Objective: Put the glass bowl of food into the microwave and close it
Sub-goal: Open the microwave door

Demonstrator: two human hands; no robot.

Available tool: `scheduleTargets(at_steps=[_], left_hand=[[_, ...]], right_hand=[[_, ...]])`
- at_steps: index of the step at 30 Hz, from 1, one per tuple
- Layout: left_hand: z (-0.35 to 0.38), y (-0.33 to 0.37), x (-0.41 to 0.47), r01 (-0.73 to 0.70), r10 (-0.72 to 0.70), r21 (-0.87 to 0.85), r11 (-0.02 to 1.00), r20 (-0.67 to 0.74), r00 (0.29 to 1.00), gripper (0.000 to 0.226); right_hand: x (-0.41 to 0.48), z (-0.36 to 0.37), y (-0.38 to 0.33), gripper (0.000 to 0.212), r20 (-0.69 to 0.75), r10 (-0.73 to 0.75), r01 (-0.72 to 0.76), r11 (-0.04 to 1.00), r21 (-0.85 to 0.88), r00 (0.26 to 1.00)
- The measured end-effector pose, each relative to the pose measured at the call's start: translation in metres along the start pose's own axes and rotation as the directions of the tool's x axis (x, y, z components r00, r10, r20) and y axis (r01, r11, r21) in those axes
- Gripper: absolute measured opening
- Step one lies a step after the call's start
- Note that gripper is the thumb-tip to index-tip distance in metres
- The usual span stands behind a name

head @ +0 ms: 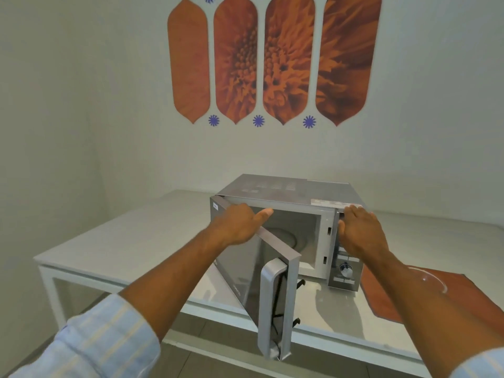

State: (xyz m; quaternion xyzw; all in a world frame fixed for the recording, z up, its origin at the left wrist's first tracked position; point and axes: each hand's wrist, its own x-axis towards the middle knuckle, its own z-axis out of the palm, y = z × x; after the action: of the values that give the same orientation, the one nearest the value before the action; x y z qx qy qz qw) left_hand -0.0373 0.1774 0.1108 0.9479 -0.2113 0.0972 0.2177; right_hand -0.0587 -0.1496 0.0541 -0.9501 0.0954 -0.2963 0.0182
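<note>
Glass bowl [429, 281] sits on an orange-brown mat [463, 293] on the table, just right of the microwave, outside it; only a clear curved rim shows past the right forearm, and whether there is food in it can't be made out from here. Microwave [289, 195] is silver-grey, vent slots on top, standing on a white table [131, 241]. Door [245, 274] is swung out on its left hinge, roughly half open, dark reflective front, light grey handle [268, 306] along its free edge nearest the camera. Cavity is open to view: pale walls, a round turntable [289, 238] on the floor, nothing on it. Control panel on the right side has a knob [346, 270] and buttons, partly hidden by the right hand. Left hand [237, 225] is curled over the top edge of the door, fingers on the outer face, thumb pointing toward the cavity, gripping it. Right hand [360, 230] lies flat and spread against the upper right front corner of the microwave over the panel, holding nothing. Both sleeves light blue striped. Wall behind carries orange flower-print panels [272, 58] with small blue star marks.
</note>
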Motion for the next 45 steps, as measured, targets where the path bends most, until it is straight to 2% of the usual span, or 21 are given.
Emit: scheduleTargets(at_steps=[4, 14, 24, 28, 35, 42, 45], left_hand=[[-0.008, -0.015, 0.001, 0.017, -0.017, 0.001, 1.0, 0.018, 1.0, 0.075], [-0.03, -0.026, -0.004, 0.026, -0.049, 0.17, 0.985, 0.133, 0.99, 0.072], [-0.052, -0.055, -0.013, 0.055, -0.15, 0.327, 0.943, 0.273, 0.95, 0.093], [-0.059, -0.068, -0.014, 0.051, -0.153, 0.352, 0.934, 0.266, 0.952, 0.092], [-0.059, -0.075, -0.014, 0.068, -0.168, 0.402, 0.913, 0.22, 0.961, 0.067], [-0.054, -0.08, -0.015, 0.088, -0.167, 0.415, 0.905, 0.157, 0.973, 0.072], [-0.049, -0.079, -0.011, 0.099, -0.186, 0.499, 0.861, 0.127, 0.974, 0.085]], right_hand=[[-0.003, -0.004, -0.004, 0.037, 0.014, 0.027, -0.027, 0.999, -0.04, 1.0], [-0.004, -0.007, -0.013, 0.042, 0.066, 0.101, -0.097, 0.994, -0.052, 0.993], [-0.004, -0.005, -0.015, 0.046, 0.079, 0.106, -0.099, 0.991, -0.086, 0.991], [-0.003, -0.001, -0.011, 0.051, 0.086, 0.095, -0.087, 0.992, -0.096, 0.992], [-0.007, -0.005, -0.004, 0.062, 0.13, 0.104, -0.091, 0.99, -0.103, 0.986], [-0.008, -0.006, -0.007, 0.067, 0.132, 0.085, -0.078, 0.996, -0.052, 0.988], [-0.011, -0.005, -0.008, 0.064, 0.101, 0.084, -0.08, 0.996, -0.043, 0.991]])
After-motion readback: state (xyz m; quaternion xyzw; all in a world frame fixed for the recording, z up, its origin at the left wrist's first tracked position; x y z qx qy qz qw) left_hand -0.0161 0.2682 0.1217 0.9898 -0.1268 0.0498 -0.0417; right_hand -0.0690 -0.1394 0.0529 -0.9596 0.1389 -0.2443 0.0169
